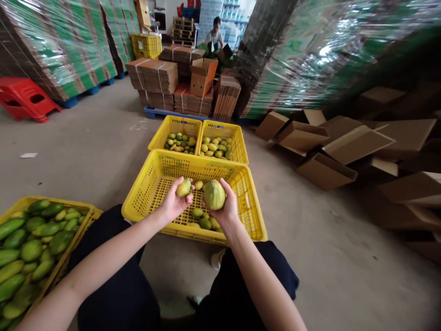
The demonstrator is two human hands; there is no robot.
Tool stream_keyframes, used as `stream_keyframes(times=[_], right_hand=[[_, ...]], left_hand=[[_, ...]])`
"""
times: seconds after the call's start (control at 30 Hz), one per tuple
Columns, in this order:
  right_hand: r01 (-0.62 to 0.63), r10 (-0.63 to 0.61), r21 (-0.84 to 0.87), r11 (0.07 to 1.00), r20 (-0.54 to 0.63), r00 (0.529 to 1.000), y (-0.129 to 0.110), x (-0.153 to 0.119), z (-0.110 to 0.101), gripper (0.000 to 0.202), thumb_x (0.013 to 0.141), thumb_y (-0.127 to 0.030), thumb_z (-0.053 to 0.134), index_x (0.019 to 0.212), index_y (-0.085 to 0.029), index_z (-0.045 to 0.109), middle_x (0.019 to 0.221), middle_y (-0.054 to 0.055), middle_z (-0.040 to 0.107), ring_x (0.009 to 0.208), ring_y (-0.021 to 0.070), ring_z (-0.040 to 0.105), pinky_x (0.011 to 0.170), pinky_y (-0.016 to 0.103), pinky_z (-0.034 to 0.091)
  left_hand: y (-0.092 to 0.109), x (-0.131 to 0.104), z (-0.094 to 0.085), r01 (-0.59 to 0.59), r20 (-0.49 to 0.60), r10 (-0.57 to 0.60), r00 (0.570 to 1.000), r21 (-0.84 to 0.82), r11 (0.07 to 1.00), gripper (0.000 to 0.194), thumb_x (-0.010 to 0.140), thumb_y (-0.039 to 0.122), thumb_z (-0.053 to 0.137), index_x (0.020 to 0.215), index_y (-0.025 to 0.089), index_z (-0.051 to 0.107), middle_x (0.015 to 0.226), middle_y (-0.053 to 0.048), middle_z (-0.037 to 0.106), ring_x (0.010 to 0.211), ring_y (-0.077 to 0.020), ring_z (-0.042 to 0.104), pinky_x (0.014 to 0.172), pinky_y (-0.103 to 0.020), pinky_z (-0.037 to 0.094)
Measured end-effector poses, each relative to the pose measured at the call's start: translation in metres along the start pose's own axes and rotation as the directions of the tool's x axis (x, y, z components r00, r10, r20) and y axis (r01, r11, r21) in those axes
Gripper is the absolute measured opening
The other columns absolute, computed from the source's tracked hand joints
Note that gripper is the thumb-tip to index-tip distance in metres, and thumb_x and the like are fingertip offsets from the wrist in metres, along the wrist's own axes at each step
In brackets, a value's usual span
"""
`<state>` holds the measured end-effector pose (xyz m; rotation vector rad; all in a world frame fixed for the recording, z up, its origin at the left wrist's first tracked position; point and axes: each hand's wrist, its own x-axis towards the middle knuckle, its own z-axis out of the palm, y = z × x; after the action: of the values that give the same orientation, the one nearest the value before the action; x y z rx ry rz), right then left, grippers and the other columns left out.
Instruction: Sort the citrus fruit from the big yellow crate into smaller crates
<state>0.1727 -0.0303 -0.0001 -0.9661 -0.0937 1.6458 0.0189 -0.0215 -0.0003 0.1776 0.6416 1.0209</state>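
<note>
My left hand (175, 201) is closed round a small yellow-green fruit (183, 188). Close by on the right, my right hand (225, 204) grips a larger, ribbed green fruit (215, 195) from below and from its right side. Both hands are above a large yellow crate (138, 188) with slotted walls. Several small green and yellow fruits (205, 224) lie on its bottom near the front wall, and a yellow one (199, 185) shows between my hands.
Two smaller yellow crates of fruit (175, 120) (237, 131) adjoin the far side. At left, a crate (90, 210) holds many green fruits. Cardboard stacks (155, 76), open boxes (327, 170), a red stool (25, 96) and a seated person (215, 37) are farther off.
</note>
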Motion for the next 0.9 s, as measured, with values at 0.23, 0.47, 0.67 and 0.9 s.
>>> stream_keyframes(times=[0.23, 0.47, 0.67, 0.9], right_hand=[[-0.017, 0.016, -0.024, 1.0, -0.023, 1.0, 0.01, 0.016, -0.011, 0.026, 0.088, -0.045, 0.062, 0.082, -0.021, 0.066, 0.07, 0.002, 0.073, 0.061, 0.0185, 0.069, 0.054, 0.029, 0.056], [0.024, -0.028, -0.035, 0.999, -0.115, 0.993, 0.003, 0.0, -0.002, 0.015, 0.078, -0.034, 0.072, 0.077, -0.022, 0.064, 0.061, -0.003, 0.068, 0.051, 0.0149, 0.062, 0.055, 0.029, 0.058], [0.027, -0.028, -0.029, 0.999, -0.018, 0.999, 0.001, 0.005, -0.011, 0.019, 0.078, -0.039, 0.07, 0.074, -0.022, 0.064, 0.065, 0.001, 0.071, 0.057, 0.0185, 0.068, 0.052, 0.03, 0.059], [0.044, -0.048, -0.061, 0.997, -0.073, 0.996, 0.002, 0.018, -0.025, 0.019, 0.084, -0.04, 0.062, 0.075, -0.022, 0.065, 0.069, 0.003, 0.074, 0.064, 0.0217, 0.072, 0.059, 0.035, 0.062]], left_hand=[[-0.004, 0.011, -0.003, -0.079, -0.091, 0.075, 0.993, -0.046, 0.996, 0.029, 0.092, 0.031, 0.047, 0.073, 0.014, 0.06, 0.059, -0.003, 0.055, 0.048, -0.009, 0.05, 0.046, -0.018, 0.042], [-0.004, 0.012, -0.004, -0.078, -0.261, 0.066, 0.963, -0.037, 0.996, 0.021, 0.093, 0.019, 0.046, 0.078, 0.015, 0.06, 0.066, -0.005, 0.064, 0.057, -0.0127, 0.062, 0.053, -0.02, 0.051], [0.003, 0.012, -0.005, -0.02, -0.25, 0.041, 0.967, 0.086, 0.996, 0.018, 0.087, 0.019, 0.062, 0.07, 0.013, 0.06, 0.059, -0.003, 0.063, 0.046, -0.0105, 0.06, 0.044, -0.018, 0.05], [0.016, 0.014, -0.012, -0.036, -0.288, 0.046, 0.957, 0.039, 0.999, 0.026, 0.096, 0.022, 0.045, 0.083, 0.013, 0.065, 0.063, -0.007, 0.07, 0.054, -0.0144, 0.068, 0.047, -0.02, 0.056]])
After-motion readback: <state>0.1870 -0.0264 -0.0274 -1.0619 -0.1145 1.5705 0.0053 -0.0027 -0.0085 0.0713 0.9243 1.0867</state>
